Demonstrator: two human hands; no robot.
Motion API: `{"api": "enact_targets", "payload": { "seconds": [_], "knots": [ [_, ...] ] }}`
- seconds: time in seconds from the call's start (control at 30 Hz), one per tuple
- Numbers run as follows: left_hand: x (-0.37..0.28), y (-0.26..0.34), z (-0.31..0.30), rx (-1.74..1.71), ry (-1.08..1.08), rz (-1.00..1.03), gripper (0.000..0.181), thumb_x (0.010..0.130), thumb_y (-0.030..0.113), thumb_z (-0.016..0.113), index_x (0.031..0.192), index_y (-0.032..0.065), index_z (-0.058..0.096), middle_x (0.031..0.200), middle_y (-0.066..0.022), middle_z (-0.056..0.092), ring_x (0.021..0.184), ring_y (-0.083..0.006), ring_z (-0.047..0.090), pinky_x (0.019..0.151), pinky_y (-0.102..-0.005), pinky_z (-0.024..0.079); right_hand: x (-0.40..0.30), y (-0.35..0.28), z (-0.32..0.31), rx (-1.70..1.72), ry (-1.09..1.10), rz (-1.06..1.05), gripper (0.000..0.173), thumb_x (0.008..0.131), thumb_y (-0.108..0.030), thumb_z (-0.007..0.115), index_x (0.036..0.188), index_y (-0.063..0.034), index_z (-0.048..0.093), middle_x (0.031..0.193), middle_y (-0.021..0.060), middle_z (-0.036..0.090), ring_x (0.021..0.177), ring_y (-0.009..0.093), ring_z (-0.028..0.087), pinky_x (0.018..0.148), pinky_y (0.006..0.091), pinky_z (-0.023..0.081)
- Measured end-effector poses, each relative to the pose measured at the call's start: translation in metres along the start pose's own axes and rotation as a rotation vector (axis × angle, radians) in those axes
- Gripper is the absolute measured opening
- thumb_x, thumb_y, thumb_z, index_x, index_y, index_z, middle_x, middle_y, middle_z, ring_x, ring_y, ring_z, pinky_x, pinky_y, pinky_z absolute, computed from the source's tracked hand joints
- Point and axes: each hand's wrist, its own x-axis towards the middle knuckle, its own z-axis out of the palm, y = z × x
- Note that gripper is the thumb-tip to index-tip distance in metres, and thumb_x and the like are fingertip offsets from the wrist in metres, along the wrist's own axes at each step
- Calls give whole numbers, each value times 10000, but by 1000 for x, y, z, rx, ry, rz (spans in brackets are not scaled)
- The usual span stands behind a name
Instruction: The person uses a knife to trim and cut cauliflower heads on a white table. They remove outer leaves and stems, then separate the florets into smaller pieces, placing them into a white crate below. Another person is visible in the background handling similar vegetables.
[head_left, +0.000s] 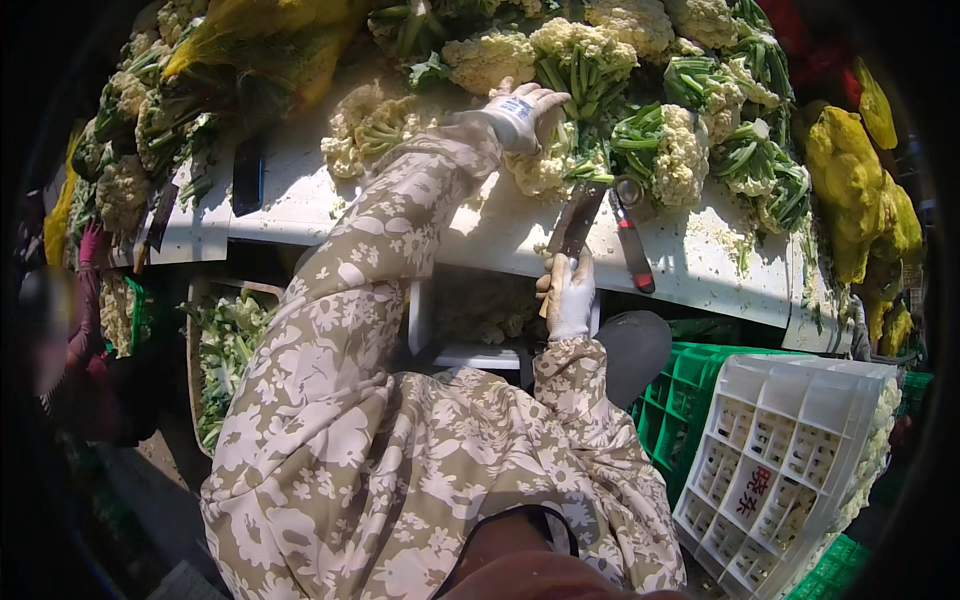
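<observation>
My left hand (520, 116), in a white work glove with printing on its back, reaches across the table among the cauliflowers. Its fingers are spread beside a leafy cauliflower head (589, 56), and a smaller cauliflower piece (541, 166) lies just below the palm. Whether the fingertips touch either one is hard to tell. My right hand (570, 292), also gloved, grips the handle of a broad-bladed knife (577, 219) near the table's front edge. The blade points away from me, its tip by cut green stalks. Right of the blade lies a hand tool with a black-and-red handle (634, 251).
Piled cauliflowers (679, 154) cover the back of the white table (487, 244). A phone-like dark slab (248, 176) and another knife (161, 214) lie left. Yellow net bags (847, 195) hang right. Crates (765, 450) stand right; a bin of leaves (232, 352) is left. A co-worker (86, 322) is far left.
</observation>
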Motion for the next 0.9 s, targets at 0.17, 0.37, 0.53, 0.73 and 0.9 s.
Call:
{"api": "enact_targets", "payload": {
  "seconds": [0.17,0.37,0.53,0.73,0.9],
  "knots": [
    [-34,-9,3,-29,66,-2,739,680,340,868,1301,146,519,1160,-109,596,1124,-334,577,974,-472,442,1,3,29,-15,-28,128,352,1005,-208,534,1304,-47,440,851,62,607,563,98,569,467,257,483],
    [-112,-8,50,239,671,-104,476,741,279,752,1159,170,553,970,-43,580,896,-275,577,807,-463,431,59,5,88,79,-30,80,330,989,-256,563,1242,-60,487,826,55,628,544,110,569,447,259,467],
    [-115,24,21,-220,554,69,441,837,240,693,1266,174,611,1186,-58,644,1048,-307,621,936,-478,468,111,44,66,13,-110,-31,463,977,-222,585,1405,-106,453,862,43,620,544,104,550,448,257,457],
    [-82,-19,44,-389,315,-330,566,891,400,683,1397,168,579,1456,-97,522,1390,-328,378,1187,-426,302,107,-21,57,17,-283,182,504,966,-266,579,1435,-137,443,789,28,583,526,100,513,451,258,428],
    [-74,2,75,-293,529,-367,490,937,407,600,1382,202,596,1415,-83,549,1327,-323,453,1153,-437,300,89,-51,30,510,70,-2,250,1007,-305,554,1064,-68,503,755,55,543,545,107,494,451,260,399]
  ]
}}
